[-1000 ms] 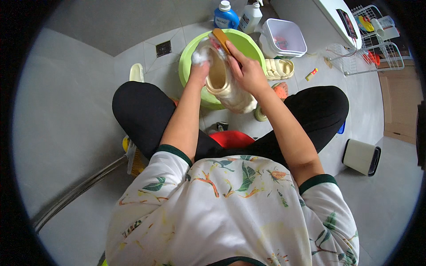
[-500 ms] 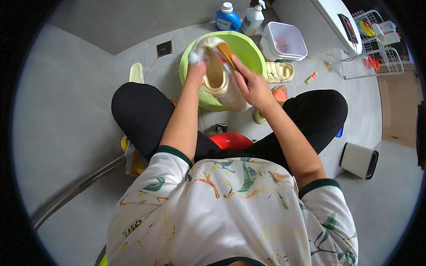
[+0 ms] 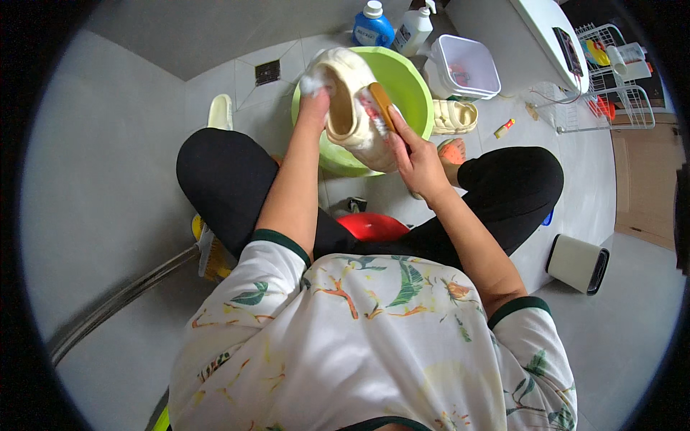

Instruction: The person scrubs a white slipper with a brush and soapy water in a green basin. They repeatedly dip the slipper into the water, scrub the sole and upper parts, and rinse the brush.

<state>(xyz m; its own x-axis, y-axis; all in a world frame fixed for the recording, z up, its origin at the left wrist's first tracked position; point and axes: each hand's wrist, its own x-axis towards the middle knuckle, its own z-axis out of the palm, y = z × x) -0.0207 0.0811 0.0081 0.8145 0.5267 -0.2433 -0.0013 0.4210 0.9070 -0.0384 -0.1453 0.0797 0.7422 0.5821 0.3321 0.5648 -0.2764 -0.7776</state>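
Observation:
Over the light green basin [image 3: 413,75], a cream clog-style shoe [image 3: 357,72] is held tilted, its opening facing up toward me. My left hand [image 3: 314,109] grips its end at the far left, where white foam [image 3: 310,83] covers part of the shoe and the fingers. My right hand [image 3: 417,164] is closed around a brush [image 3: 381,100] with a yellow-brown handle. The brush's pale and reddish bristles press against the shoe's right side. A matching cream shoe [image 3: 454,117] rests on the floor just right of the basin.
Behind the basin stand a blue bottle [image 3: 372,30] and a white spray bottle [image 3: 412,32], with a clear plastic tub [image 3: 467,68] to their right. A red stool [image 3: 372,227] is beneath me. A white wire rack [image 3: 611,97] stands far right; a floor drain [image 3: 267,72] lies left.
The brush has slid down and right along the shoe's side, toward its near end. The shoe has shifted up slightly, and its opening is turned more toward me.

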